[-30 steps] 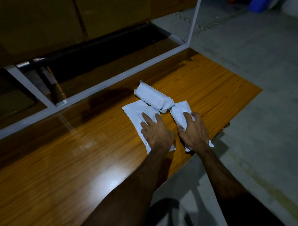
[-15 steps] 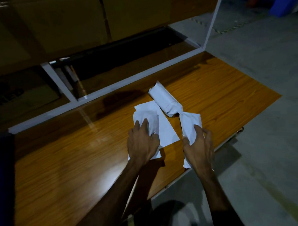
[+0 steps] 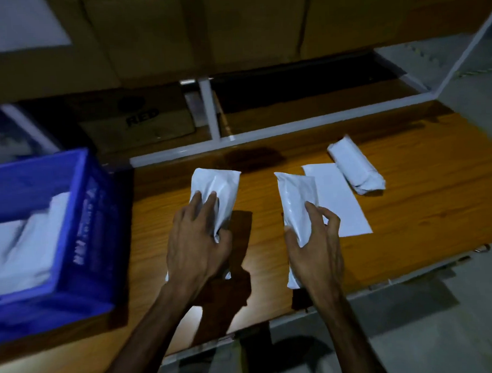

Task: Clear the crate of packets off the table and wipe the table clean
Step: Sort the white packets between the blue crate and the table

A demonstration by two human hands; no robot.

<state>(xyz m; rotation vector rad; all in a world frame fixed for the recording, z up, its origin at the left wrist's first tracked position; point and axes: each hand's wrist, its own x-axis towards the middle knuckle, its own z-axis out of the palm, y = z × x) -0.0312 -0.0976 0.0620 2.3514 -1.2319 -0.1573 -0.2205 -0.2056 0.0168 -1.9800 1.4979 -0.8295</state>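
- Half a second ago both hands were pressed on white packets lying on the table; now the left hand (image 3: 198,244), at centre frame, has its fingers curled round a soft white plastic packet (image 3: 215,199) and is carrying it toward the left.
- The right hand (image 3: 316,248), right of centre, likewise grips a second white plastic packet (image 3: 296,204), thumb and fingers clamped on its lower half.
- The view has swung left, so the blue plastic crate (image 3: 80,221) now fills the left edge, white packets already inside it.
- Judgement: the loose packets are being gathered back into the crate, so clearing is under way and wiping has not begun.
- Two things are left in the right of the frame: a flat white envelope (image 3: 338,205) and, touching its upper corner, a rolled white packet (image 3: 356,167).
- The glossy orange-brown wooden table (image 3: 410,221) shows a bright glare patch near its front edge.
- Beyond it a white metal frame (image 3: 210,109) and cardboard boxes (image 3: 140,123); grey concrete floor (image 3: 443,332) at lower right. The room is dim.
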